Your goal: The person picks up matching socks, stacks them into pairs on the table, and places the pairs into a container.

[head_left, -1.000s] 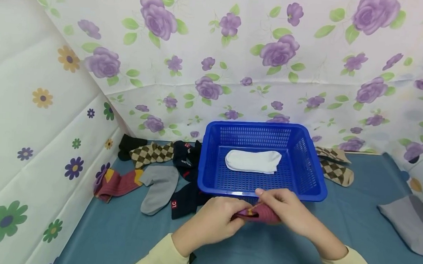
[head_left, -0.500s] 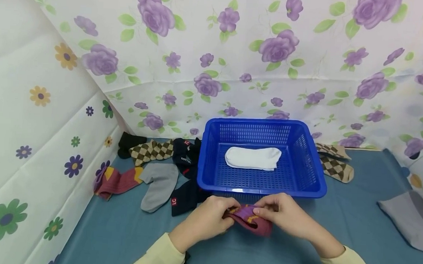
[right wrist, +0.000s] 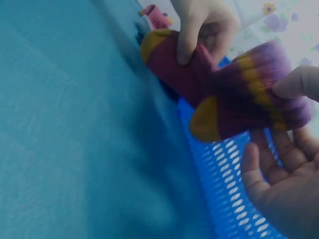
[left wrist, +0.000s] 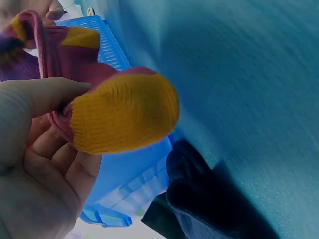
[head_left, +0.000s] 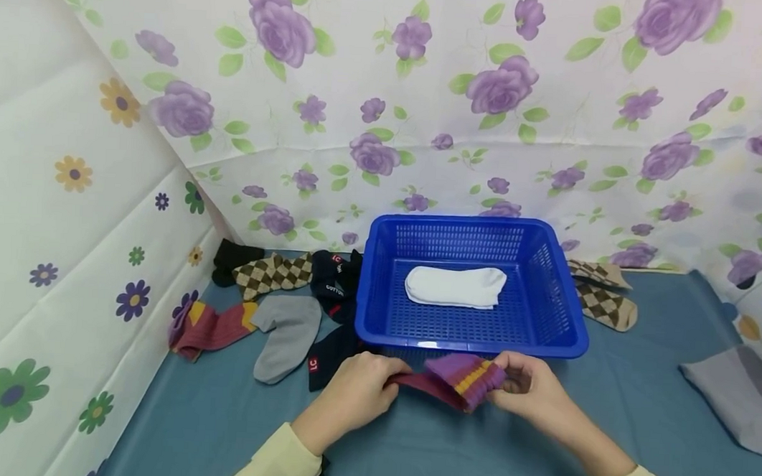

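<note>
Between left fingers (left wrist: pixel 82 174), right fingers (right wrist: pixel 290 157) — maroon sock (head_left: pixel 454 378), pinched respectively near toe (right wrist: pixel 154 42), at cuff (head_left: pixel 485 384).

At nine o'clock from the blue basket (head_left: pixel 524 349), a navy sock (head_left: pixel 327 282) reads "COTTON" in white, below a small, unclear red mark (head_left: pixel 337 259). At eight o'clock, another dark sock (head_left: pixel 336 361) bears a red patch (head_left: pixel 313 364), apparently lettered "LC".

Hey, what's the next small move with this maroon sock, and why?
Probably pull the maroon sock gently straight: the left hand grips near its yellow toe, the right hand holds its cuff, and it bends between them.
</note>
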### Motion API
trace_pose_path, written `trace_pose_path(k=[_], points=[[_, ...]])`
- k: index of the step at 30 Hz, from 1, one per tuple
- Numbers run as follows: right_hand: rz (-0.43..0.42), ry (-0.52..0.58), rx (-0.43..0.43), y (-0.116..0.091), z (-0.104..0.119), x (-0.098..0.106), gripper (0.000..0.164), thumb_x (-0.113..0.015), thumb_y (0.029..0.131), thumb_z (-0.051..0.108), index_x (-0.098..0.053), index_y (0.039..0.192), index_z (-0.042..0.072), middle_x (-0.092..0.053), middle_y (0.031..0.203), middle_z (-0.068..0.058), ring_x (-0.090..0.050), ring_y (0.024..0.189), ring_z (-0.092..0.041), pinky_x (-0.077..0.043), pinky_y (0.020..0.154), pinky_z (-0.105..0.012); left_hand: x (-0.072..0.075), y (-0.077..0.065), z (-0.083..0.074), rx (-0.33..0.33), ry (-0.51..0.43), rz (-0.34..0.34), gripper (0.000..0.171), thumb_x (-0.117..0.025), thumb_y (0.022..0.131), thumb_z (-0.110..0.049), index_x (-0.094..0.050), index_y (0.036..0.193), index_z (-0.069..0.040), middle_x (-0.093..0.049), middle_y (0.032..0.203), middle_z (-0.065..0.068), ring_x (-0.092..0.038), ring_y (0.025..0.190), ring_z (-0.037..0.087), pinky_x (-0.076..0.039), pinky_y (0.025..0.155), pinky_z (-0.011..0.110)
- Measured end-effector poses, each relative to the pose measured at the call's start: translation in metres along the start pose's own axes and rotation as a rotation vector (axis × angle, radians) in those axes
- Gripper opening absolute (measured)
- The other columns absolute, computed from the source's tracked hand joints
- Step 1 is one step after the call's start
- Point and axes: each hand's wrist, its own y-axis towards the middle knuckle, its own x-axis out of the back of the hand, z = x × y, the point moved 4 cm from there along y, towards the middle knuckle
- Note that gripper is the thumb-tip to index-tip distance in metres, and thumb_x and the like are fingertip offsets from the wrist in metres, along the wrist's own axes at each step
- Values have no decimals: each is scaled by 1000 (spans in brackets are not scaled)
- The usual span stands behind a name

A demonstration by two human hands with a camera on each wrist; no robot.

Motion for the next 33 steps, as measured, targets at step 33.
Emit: trace_pose_path(k=[33], points=[[-72, 243, 320, -25, 11, 18, 75, -57, 80, -20, -20, 144, -6, -66, 105, -17, -65, 84, -20, -54, 64, -31, 5, -6, 27, 58, -69, 107, 9, -70, 83, -28, -72, 91, -24, -66, 78, -14, -51, 61, -2, -41, 54, 17]])
